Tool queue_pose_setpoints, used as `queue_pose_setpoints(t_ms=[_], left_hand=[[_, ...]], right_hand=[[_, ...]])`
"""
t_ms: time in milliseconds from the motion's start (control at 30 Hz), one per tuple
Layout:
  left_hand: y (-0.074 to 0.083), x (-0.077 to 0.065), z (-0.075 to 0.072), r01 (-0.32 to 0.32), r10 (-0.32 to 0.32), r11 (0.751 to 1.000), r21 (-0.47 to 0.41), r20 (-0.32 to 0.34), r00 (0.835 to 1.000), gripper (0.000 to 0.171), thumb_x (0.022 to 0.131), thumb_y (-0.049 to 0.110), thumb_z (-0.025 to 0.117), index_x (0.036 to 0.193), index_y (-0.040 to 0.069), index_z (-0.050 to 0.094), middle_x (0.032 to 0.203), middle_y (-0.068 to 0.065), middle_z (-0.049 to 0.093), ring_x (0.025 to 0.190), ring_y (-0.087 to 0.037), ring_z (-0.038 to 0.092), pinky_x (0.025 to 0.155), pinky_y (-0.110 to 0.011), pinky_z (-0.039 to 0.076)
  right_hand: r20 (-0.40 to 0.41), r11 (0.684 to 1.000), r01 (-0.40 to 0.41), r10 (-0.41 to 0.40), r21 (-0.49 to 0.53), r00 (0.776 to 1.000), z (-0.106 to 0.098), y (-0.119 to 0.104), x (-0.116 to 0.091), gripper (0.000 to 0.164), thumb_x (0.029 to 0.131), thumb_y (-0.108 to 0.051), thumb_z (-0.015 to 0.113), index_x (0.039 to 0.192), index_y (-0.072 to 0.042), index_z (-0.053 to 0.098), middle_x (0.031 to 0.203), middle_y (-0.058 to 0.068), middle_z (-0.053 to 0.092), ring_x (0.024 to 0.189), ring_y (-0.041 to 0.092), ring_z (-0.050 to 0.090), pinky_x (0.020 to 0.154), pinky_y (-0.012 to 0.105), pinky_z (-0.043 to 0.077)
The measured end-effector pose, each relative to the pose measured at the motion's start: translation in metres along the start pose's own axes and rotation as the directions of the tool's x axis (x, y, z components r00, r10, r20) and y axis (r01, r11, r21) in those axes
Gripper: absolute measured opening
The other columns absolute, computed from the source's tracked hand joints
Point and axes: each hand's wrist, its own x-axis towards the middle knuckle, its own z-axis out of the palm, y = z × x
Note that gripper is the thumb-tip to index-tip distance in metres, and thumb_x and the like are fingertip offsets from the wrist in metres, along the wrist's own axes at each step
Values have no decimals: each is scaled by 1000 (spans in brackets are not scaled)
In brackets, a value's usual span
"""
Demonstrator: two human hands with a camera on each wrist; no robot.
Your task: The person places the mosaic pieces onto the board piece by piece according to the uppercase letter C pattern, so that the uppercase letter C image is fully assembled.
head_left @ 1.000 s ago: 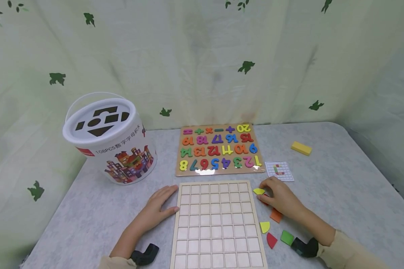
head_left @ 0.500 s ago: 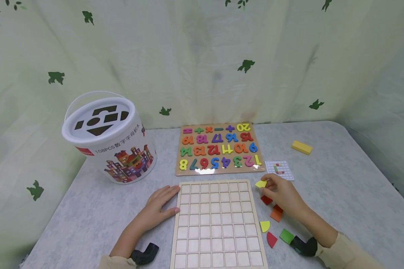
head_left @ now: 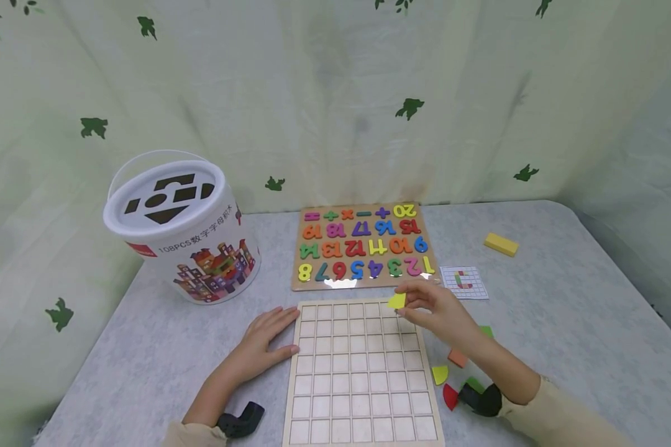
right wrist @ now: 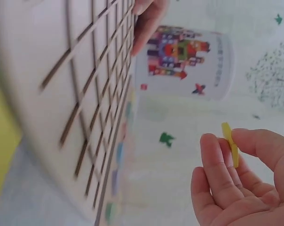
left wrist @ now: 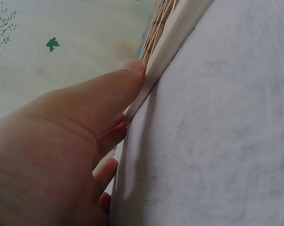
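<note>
In the head view my right hand (head_left: 438,310) pinches a thin yellow quarter-circle piece (head_left: 397,301) between thumb and fingers, over the top right squares of a wooden grid board (head_left: 349,379). The right wrist view shows the yellow piece (right wrist: 234,153) nearly edge-on, held up off the board. My left hand (head_left: 263,341) lies at the board's left side, fingers extended and fingertips at its edge. Seen from the left wrist, that thumb (left wrist: 118,87) touches the board's frame (left wrist: 165,52). Every square of the board in view is bare.
Right of the board lie a yellow quarter-circle (head_left: 440,374), a red one (head_left: 450,397), an orange piece (head_left: 457,357) and green pieces (head_left: 486,331), partly behind my right arm. Behind are a number puzzle (head_left: 366,248), pattern card (head_left: 464,283), yellow block (head_left: 501,244) and white bucket (head_left: 181,233).
My right hand has picked up the yellow quarter-circle from beside the board and carried it left over the top right squares. The left hand has stayed at the board's edge.
</note>
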Motion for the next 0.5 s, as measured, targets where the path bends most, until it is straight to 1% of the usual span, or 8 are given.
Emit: queue_pose_setpoints(t_ms=[100,233,400,500], left_hand=[[0,0,0,1,-1,1000,-5,2,1000,67,81,44,63,137,17,40,141,0,34,131,-28,21,104,-50,8],[0,0,1,3,-3,1000,-6,1,1000,67,81,44,63,137,18,40,141,0,34,131,-28,20,104,-50,8],[-1,0,0,-3,3,1000,1,-3,1000,67,81,44,62,138,17,40,141,0,34,131,-28,21,104,-50,8],[0,0,0,-6,6,1000,4,-1,1000,67,81,44,62,138,17,39,141,0,34,131,-28,21,105,-49,8]], right_hand=[[34,999,26,-28,48,999,13,-6,8,33,83,-7,64,114,0,55,98,10,56,87,22,58,72,27,51],[66,996,53,-58,75,996,31,-9,20,33,83,-7,64,114,0,55,95,9,56,87,20,58,73,26,51],[112,994,33,-44,106,993,53,-6,32,32,83,-6,64,114,-1,55,93,9,56,85,20,58,71,26,51],[153,996,17,-31,92,988,63,4,37,30,83,-5,64,112,-1,57,90,7,56,81,18,57,68,25,51]])
